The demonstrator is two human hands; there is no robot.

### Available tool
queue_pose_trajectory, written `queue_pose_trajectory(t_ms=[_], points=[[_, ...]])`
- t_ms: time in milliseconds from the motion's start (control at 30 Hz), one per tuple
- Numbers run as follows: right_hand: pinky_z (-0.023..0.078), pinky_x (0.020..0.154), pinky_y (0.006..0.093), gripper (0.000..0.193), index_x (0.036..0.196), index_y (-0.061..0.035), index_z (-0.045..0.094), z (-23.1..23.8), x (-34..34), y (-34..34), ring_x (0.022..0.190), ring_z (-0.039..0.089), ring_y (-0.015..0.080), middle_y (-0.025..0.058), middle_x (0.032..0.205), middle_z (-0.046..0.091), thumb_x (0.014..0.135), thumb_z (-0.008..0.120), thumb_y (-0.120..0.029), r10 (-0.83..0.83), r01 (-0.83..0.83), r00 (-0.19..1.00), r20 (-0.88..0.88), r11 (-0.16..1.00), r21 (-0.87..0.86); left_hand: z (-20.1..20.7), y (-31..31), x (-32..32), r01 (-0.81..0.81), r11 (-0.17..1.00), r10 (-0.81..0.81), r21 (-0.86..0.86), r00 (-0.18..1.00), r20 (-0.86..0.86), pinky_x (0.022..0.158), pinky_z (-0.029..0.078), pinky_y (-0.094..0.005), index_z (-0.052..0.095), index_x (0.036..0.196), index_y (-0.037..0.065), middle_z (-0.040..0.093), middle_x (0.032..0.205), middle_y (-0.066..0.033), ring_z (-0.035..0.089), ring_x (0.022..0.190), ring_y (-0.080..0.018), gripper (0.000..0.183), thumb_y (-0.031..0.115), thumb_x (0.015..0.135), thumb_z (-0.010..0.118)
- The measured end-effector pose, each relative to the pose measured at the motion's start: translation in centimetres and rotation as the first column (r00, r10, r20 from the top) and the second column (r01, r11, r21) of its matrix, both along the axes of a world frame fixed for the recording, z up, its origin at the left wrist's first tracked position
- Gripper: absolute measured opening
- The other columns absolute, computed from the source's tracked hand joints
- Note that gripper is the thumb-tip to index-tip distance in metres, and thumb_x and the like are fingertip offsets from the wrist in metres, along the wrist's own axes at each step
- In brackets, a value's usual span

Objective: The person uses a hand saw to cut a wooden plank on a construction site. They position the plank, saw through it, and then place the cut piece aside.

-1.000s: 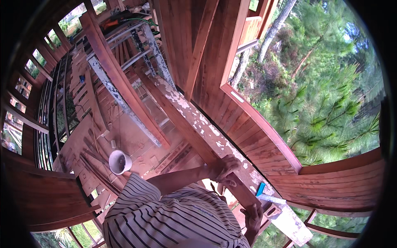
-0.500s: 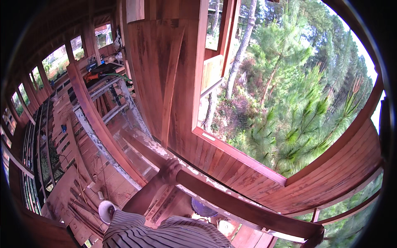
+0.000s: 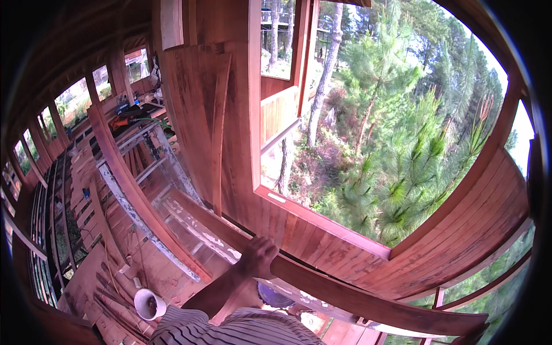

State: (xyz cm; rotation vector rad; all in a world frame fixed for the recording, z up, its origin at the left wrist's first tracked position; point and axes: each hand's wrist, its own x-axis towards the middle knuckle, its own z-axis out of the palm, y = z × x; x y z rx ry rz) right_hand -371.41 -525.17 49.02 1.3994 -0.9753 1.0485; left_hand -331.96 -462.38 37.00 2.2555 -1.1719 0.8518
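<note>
Holding a long brown board (image 3: pixel 351 294) with the left hand (image 3: pixel 258 258), fingers (image 3: pixel 267 248) clamped over it. Reaching its right end with the right hand (image 3: pixel 472 335); too dark to tell about those fingers.

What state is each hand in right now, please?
Left hand: closed, holding the wooden board.
Right hand: at the board's right end; grip cannot be told.

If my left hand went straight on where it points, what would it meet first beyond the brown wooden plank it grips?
Your left hand would probably meet the reddish-brown wooden wall boards just ahead; depth is unclear.
</note>
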Motion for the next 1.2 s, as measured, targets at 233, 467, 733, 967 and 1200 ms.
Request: queue_pose_trajectory(t_ms=[233,467,733,967,1200], points=[[0.048,0.063,0.0439,0.024,0.098,-0.0040,0.061,1.2,0.5,3.5,0.071,0.062,0.0334,0.0164,0.085,0.063,0.105,0.057,-0.027,0.444,-0.630,0.684,0.579,0.760,0.161,-2.5,-1.2,-0.6,-0.048,0.998,0.050,0.032,0.997,-0.053,0.077,0.046,-0.0521,0.052,0.084,0.002,0.052,0.084,-0.0178,0.056,0.083,-0.0419,0.054,0.035,0.055,0.084],[0.050,0.062,0.0385,0.028,0.090,-0.0036,0.070,0.0,-0.6,2.0,0.063,0.066,0.0294,0.0116,0.074,0.069,0.105,0.059,-0.024,0.353,-0.643,0.546,0.760,0.758,0.109,-5.4,-0.8,-0.4,-0.054,0.991,0.049,0.124,0.998,0.046,0.078,0.047,-0.0559,0.061,0.100,0.000,0.060,0.091,-0.0226,0.059,0.086,-0.0467,0.066,0.051,0.063,0.082],[0.052,0.072,0.0272,0.030,0.120,-0.0007,0.069,-7.2,10.5,10.4,0.083,0.066,0.0131,0.0064,0.099,0.069,0.103,0.064,-0.025,0.207,-0.979,-0.075,0.975,-0.200,-0.033,0.4,-4.2,-1.3,-0.094,0.994,0.110,0.064,0.938,-0.329,0.075,0.046,-0.0538,0.051,0.090,0.002,0.057,0.088,-0.0197,0.059,0.086,-0.0448,0.058,0.030,0.057,0.089],[0.058,0.071,0.0307,0.032,0.117,0.0006,0.070,-12.2,15.8,19.7,0.083,0.073,0.0204,0.0135,0.102,0.074,0.092,0.075,-0.018,0.348,-0.681,0.258,0.901,-0.596,0.425,11.6,-8.1,-1.5,-0.377,0.925,0.354,-0.053,0.902,-0.248,0.078,0.054,-0.0520,0.054,0.104,0.003,0.064,0.096,-0.0212,0.067,0.088,-0.0426,0.081,0.048,0.053,0.098],[0.056,0.084,0.0437,0.037,0.128,-0.0047,0.068,-13.7,15.6,21.2,0.096,0.071,0.0296,0.0192,0.113,0.073,0.098,0.068,-0.027,0.408,-0.475,0.413,0.814,-0.667,0.575,18.5,-1.3,3.2,-0.584,0.684,0.604,-0.436,0.789,-0.109,0.072,0.057,-0.0496,0.055,0.102,-0.002,0.069,0.088,-0.0240,0.071,0.083,-0.0441,0.076,0.051,0.063,0.093]])
